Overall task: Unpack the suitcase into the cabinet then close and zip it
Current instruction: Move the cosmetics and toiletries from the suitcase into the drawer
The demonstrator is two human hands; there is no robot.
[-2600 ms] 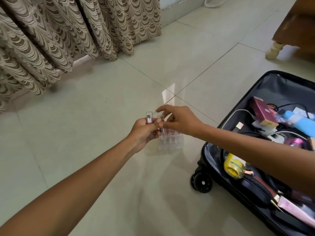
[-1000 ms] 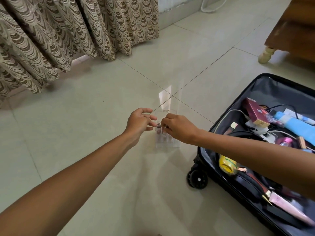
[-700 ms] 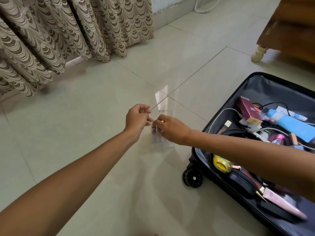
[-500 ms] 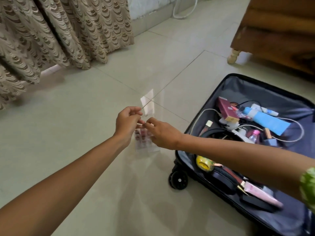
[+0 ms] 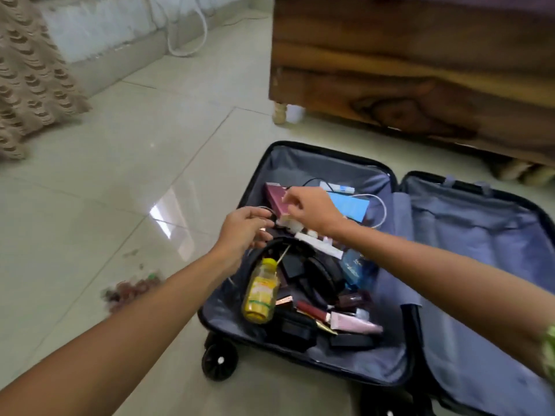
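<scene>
The black suitcase [image 5: 330, 153] lies open on the tiled floor. Its left half holds a maroon box [image 5: 274, 195], a yellow jar [image 5: 261, 291], black headphones [image 5: 324, 274], a blue packet [image 5: 350, 205], a pink tube [image 5: 354, 322] and cables. The grey-lined lid half [image 5: 480, 250] is bare. My left hand [image 5: 246, 229] hovers over the suitcase's left edge with loosely curled fingers and holds nothing. My right hand [image 5: 309, 208] is over the maroon box, fingertips at its lower end; motion blur hides whether it grips. A clear organiser with lipsticks [image 5: 132, 288] stands on the floor to the left.
A wooden cabinet on short legs [image 5: 405, 70] stands just behind the suitcase. A patterned curtain [image 5: 30, 85] hangs at the far left, and a white cable [image 5: 186, 40] loops along the wall. Glossy floor tiles [image 5: 120, 175] stretch between the curtain and the suitcase.
Both hands left the lipstick organiser on the floor and moved right, over the suitcase. The view swung right too, bringing in the whole suitcase and the cabinet.
</scene>
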